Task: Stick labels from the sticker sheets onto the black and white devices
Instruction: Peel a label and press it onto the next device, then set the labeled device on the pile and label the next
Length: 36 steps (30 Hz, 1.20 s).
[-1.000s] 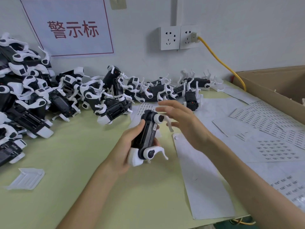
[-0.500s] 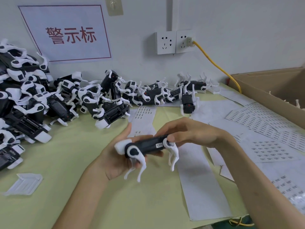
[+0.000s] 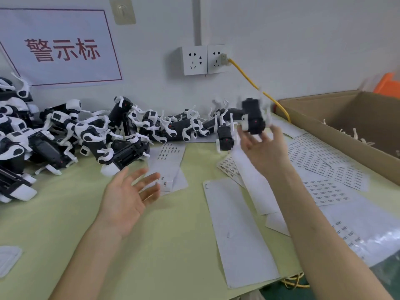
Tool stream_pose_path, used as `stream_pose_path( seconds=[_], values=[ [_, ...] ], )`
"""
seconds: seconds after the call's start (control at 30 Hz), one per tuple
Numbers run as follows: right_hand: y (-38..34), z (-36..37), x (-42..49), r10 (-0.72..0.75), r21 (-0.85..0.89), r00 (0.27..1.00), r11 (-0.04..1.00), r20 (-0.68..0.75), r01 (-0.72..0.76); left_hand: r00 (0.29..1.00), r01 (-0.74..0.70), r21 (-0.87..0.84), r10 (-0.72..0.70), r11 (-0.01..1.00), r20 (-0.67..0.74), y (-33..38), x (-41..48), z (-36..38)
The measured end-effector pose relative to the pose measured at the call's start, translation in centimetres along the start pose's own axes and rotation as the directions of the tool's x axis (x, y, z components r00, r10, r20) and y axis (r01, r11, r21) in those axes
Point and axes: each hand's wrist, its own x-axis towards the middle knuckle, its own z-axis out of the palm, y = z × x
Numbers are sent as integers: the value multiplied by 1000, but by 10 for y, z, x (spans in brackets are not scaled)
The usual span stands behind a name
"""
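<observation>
A black and white device, blurred, hangs in the air just above the spread fingertips of my right hand, near the cardboard box; I cannot tell whether the fingers touch it. My left hand hovers palm up over the green table, fingers straight, holding nothing. A big pile of the same devices covers the table's left and back. Printed sticker sheets lie at the right, and another sticker sheet lies beyond my left hand.
An open cardboard box stands at the right, with white parts inside. Blank backing sheets lie in front of my right arm. A yellow cable runs from the wall sockets. A white plastic piece sits at the lower left.
Both hands held the device over the table. My left hand has let go and opened; my right hand has swung the device up and right towards the box and spread its fingers.
</observation>
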Motion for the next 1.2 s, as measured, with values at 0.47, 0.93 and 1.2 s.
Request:
stream_pose_path(
  seconds=[0.47,0.93,1.2],
  values=[
    [37,14,-5,-230,-831,972,548,-39,96,917,-218,201,271,955,-293,3,6,-6],
    [90,18,-23,15,-909,919,-141,393,391,842,-199,742,499,641,-206,2,30,-39],
    [91,17,-26,34,-900,915,-170,401,401,795,-196,843,585,500,-163,-3,27,-38]
  ],
)
